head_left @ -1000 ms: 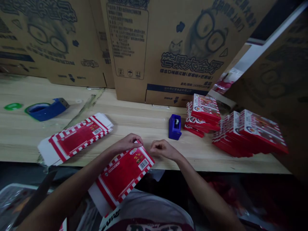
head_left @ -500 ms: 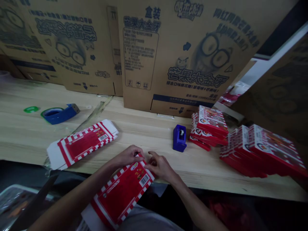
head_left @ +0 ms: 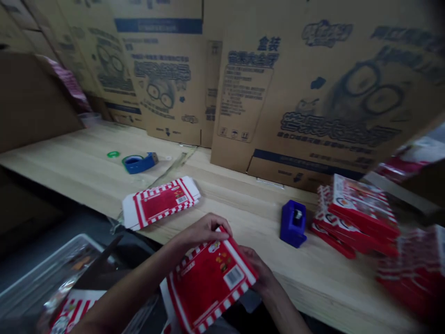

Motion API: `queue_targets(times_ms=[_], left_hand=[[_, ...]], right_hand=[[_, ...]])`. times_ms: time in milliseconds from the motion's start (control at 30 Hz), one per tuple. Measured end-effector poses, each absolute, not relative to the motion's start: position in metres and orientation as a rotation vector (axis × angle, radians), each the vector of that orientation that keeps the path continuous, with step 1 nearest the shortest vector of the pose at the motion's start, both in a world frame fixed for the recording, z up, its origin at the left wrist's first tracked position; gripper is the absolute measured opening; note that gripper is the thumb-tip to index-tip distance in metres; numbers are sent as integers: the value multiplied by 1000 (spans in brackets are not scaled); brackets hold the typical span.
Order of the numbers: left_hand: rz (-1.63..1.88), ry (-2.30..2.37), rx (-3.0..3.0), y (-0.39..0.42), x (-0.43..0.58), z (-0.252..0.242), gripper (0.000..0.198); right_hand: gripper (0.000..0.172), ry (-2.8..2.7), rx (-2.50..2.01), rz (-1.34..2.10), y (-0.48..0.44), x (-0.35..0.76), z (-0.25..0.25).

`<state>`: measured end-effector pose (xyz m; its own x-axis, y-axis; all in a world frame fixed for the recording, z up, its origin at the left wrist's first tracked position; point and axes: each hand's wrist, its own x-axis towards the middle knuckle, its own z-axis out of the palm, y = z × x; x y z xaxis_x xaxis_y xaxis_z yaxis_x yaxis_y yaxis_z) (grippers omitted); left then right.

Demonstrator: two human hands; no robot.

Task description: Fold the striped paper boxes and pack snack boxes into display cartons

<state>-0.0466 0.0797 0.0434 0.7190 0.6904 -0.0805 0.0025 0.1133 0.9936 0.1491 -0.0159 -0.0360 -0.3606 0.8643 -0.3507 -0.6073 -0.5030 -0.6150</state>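
Observation:
A flat red-and-white striped printed carton blank (head_left: 208, 280) lies tilted at the table's front edge, with a barcode panel on its lower right. My left hand (head_left: 205, 230) grips its upper edge, fingers curled over the rim. My right hand (head_left: 259, 269) holds the carton's right edge, partly tucked behind it. A second flat blank (head_left: 162, 202) lies on the wooden table (head_left: 86, 171), to the left of my hands and apart from them. Several finished red boxes (head_left: 358, 213) are stacked at the right.
A small blue tape dispenser (head_left: 294, 223) stands right of my hands. Farther left lie a blue tape gun (head_left: 139, 163) and a green tape ring (head_left: 113, 154). Printed cardboard cartons (head_left: 243, 93) line the back. A plastic tray (head_left: 59, 273) with red-printed packaging sits below the table's edge.
The view has swung left across the table. My right hand has moved from the carton's corner onto its right edge, and both hands have raised and turned the blank slightly.

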Motion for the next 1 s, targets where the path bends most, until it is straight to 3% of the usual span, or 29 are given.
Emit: queue_targets(times_ms=[167, 400, 733, 1000], left_hand=[[1330, 1172, 862, 102, -111, 29, 34], [1890, 1505, 579, 102, -204, 12, 39], [1870, 1763, 678, 79, -223, -32, 50], [1943, 1764, 675, 114, -234, -17, 37]], right_hand=[[16, -212, -847, 1869, 0, 166, -44], [23, -139, -852, 1867, 2, 176, -51], [27, -96, -871, 1834, 1, 176, -52], [27, -116, -883, 1830, 0, 177, -57]])
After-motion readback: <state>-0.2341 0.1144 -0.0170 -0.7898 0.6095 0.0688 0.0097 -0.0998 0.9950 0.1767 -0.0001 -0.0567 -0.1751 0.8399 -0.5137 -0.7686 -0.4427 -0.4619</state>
